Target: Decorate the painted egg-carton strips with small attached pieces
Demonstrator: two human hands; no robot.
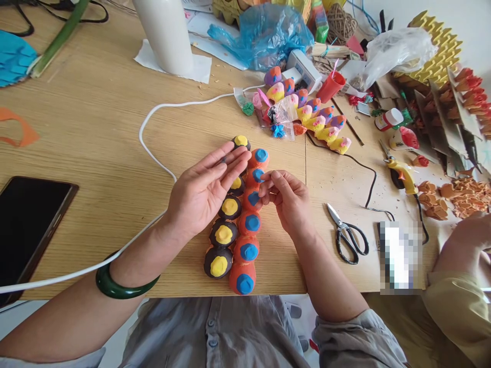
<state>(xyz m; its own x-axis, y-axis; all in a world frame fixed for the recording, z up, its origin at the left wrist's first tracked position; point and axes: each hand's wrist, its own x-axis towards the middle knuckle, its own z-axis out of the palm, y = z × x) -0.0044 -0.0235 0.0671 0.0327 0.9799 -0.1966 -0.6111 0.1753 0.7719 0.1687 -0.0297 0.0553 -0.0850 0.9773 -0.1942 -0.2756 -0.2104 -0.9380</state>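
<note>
Two joined rows of painted, rounded cups like egg-carton bumps lie at the table's front edge. The dark row (pixel 223 233) has yellow clay-like patches, and the orange row (pixel 249 236) has blue ones. Over the far part of the dark row, my left hand (pixel 207 184) is open, palm up with its fingers stretched out. A tiny dark speck shows by its fingers, too small to name. My right hand (pixel 287 199) is beside the orange row's far cups, thumb and fingers pinched together. What the pinch holds, if anything, is hidden.
Black-handled scissors (pixel 347 235) and a yellow glue gun (pixel 401 174) lie to the right, near another person's hand (pixel 470 235). A white cable (pixel 143 122) crosses the left side beside a phone (pixel 34 225). Painted yellow and purple cups (pixel 316 122) stand farther back.
</note>
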